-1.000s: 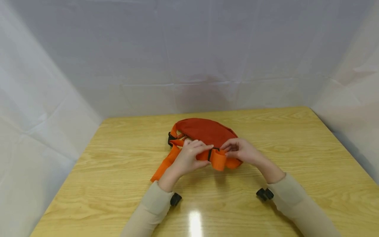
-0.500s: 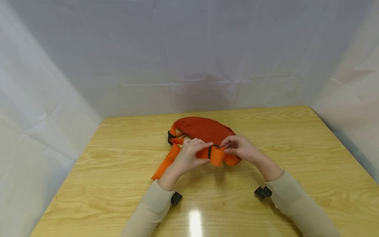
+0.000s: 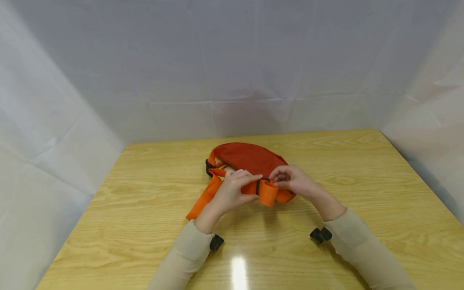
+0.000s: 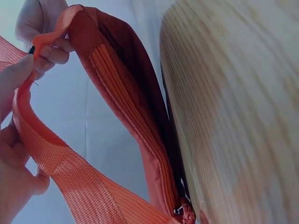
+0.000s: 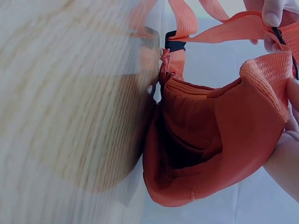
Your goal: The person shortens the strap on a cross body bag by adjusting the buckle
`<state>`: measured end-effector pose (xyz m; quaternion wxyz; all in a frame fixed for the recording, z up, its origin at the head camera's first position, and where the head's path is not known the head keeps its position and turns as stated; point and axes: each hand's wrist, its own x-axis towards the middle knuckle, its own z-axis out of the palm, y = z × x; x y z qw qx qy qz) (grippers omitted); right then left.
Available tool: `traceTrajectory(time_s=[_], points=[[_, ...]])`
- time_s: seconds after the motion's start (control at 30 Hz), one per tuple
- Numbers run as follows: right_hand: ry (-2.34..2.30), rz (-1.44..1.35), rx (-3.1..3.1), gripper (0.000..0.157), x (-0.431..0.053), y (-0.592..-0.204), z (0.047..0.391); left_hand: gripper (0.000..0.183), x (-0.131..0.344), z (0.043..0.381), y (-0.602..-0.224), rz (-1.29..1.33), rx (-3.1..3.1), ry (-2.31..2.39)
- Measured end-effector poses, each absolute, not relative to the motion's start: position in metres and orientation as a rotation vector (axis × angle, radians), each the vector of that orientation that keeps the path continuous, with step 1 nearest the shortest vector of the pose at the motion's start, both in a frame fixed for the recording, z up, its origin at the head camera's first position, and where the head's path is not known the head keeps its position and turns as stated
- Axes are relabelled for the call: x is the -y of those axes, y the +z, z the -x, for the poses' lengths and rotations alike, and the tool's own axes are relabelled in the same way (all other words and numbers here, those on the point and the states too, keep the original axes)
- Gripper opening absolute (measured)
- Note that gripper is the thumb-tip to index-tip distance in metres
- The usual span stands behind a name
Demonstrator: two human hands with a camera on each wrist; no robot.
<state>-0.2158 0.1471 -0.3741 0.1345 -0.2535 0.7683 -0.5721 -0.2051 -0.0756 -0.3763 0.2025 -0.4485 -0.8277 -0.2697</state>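
Observation:
A red waist bag (image 3: 250, 157) with an orange zip (image 4: 112, 74) lies on the wooden table. Its orange webbing strap (image 4: 70, 172) runs up to both hands. My left hand (image 3: 232, 191) pinches the strap beside a black strap slider (image 3: 257, 187), thumb below and fingers above. On the other side, my right hand (image 3: 294, 183) pinches the webbing close to the slider with thumb and fingertips. A loop of orange strap (image 3: 268, 194) hangs between the hands. At the bag's left end sits a black buckle (image 3: 209, 167), also seen as the black buckle (image 5: 175, 42) in the right wrist view.
A loose strap end (image 3: 203, 201) trails over the table (image 3: 145, 193) left of the bag. White sheeting (image 3: 253, 80) hangs behind and at both sides. Black wrist devices (image 3: 216, 242) show at both cuffs.
The strap loop between the hands shrank slightly and then grew again. Both hands and the bag have shifted a little up the picture; both grips stay about the same.

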Motion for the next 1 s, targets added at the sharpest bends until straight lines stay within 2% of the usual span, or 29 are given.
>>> traceTrajectory(time_s=[1.0], points=[[-1.663, 0.755, -2.081, 0.017, -0.1417, -0.3718, 0.2145, 0.049, 0.0724, 0.2044, -0.3762, 1.252, 2.36, -0.754]])
